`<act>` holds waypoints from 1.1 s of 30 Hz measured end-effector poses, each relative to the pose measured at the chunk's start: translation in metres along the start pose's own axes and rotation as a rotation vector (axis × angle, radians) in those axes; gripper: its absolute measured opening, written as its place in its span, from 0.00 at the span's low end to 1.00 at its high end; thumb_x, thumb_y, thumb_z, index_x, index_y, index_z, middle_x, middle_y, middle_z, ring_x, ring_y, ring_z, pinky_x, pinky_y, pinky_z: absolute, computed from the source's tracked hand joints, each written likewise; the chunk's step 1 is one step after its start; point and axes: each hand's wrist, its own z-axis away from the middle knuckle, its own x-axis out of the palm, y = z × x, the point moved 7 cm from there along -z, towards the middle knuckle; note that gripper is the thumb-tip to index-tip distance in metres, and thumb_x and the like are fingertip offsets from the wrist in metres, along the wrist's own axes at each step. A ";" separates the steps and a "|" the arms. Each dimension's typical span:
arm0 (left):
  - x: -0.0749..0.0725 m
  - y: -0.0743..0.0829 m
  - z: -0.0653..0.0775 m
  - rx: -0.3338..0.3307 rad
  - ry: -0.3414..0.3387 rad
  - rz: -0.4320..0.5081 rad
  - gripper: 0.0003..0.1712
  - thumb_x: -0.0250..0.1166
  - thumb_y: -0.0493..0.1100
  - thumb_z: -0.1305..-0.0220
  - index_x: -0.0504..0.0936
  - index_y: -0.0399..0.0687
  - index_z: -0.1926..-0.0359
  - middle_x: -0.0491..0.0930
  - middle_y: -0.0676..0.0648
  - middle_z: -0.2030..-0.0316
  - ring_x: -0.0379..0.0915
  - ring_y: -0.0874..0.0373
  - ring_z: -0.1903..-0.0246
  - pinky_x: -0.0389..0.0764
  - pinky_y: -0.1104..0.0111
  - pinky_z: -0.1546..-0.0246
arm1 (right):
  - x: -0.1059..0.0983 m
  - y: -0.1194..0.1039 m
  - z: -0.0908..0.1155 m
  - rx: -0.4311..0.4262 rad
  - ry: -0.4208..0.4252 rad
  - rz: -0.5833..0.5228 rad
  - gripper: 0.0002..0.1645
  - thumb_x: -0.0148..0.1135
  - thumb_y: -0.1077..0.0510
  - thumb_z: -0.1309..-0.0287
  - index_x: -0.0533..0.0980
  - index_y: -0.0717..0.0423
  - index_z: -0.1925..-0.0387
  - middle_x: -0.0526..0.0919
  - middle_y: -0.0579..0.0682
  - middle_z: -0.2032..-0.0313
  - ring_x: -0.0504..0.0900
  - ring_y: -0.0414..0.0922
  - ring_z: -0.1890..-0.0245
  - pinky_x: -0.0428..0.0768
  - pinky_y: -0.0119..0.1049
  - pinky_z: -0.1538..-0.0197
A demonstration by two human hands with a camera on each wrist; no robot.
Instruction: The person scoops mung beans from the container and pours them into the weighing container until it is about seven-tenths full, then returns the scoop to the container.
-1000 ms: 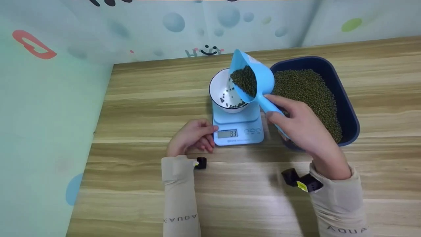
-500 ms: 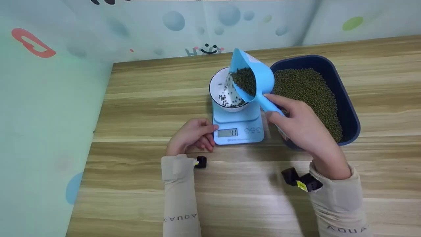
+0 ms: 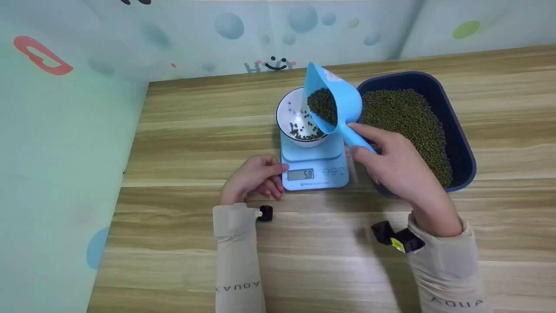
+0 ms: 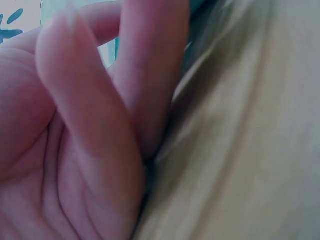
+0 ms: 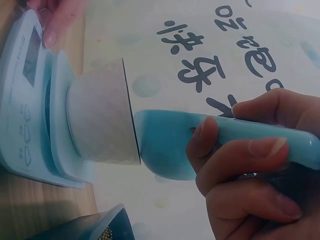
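Light blue, the scoop (image 3: 351,102) tips over the right side of the bowl (image 3: 289,116), its mouth slanted down and left so that the beans (image 3: 322,105) inside can presumably trickle out rather than drop all at once. The bowl sits upright on the plate of the scale (image 3: 323,180), at the far end, which leaves the display (image 3: 300,174) bare and facing the person; it reads what looks like 5.8. A loose scatter of beans lies low in the bowl, mostly on the side nearest the display. The right hand (image 3: 397,161) grips the scoop, fingers curled round its handle (image 3: 359,141) close to the neck — a hold that likely gives fine control of the tilt. Whether the scoop touches the bowl's rim I cannot tell. At the scale's left edge, the left hand (image 3: 257,177) lies relaxed, its thumb tip touching the edge beside the display and the other fingers loosely bent, seeming to hold nothing; it probably steadies the scale. Right of the scale stands the dark blue tub (image 3: 461,152), with many more beans, just beside it on the table (image 3: 182,174) — near enough, I judge, for a short reach with the scoop.
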 end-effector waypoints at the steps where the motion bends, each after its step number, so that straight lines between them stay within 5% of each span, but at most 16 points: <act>1: 0.000 0.000 0.000 0.001 0.001 -0.001 0.20 0.61 0.53 0.44 0.72 0.39 0.65 0.79 0.37 0.75 0.79 0.49 0.80 0.75 0.71 0.85 | 0.000 0.000 0.000 0.000 0.000 -0.001 0.23 0.50 0.49 0.41 0.66 0.37 0.42 0.70 0.51 0.87 0.69 0.43 0.89 0.70 0.37 0.84; 24: 0.001 0.001 0.000 0.017 0.000 0.008 0.19 0.61 0.52 0.42 0.72 0.39 0.66 0.79 0.37 0.76 0.78 0.51 0.82 0.75 0.70 0.85 | 0.000 -0.003 -0.001 0.000 0.036 0.064 0.23 0.51 0.48 0.42 0.68 0.38 0.43 0.71 0.51 0.85 0.69 0.44 0.87 0.70 0.37 0.82; 33: 0.001 0.001 0.000 0.009 -0.007 0.010 0.20 0.61 0.53 0.43 0.72 0.39 0.64 0.79 0.37 0.75 0.78 0.50 0.80 0.76 0.70 0.84 | 0.000 -0.003 -0.001 -0.012 0.061 0.104 0.24 0.51 0.48 0.42 0.68 0.39 0.43 0.72 0.51 0.76 0.68 0.45 0.84 0.69 0.38 0.78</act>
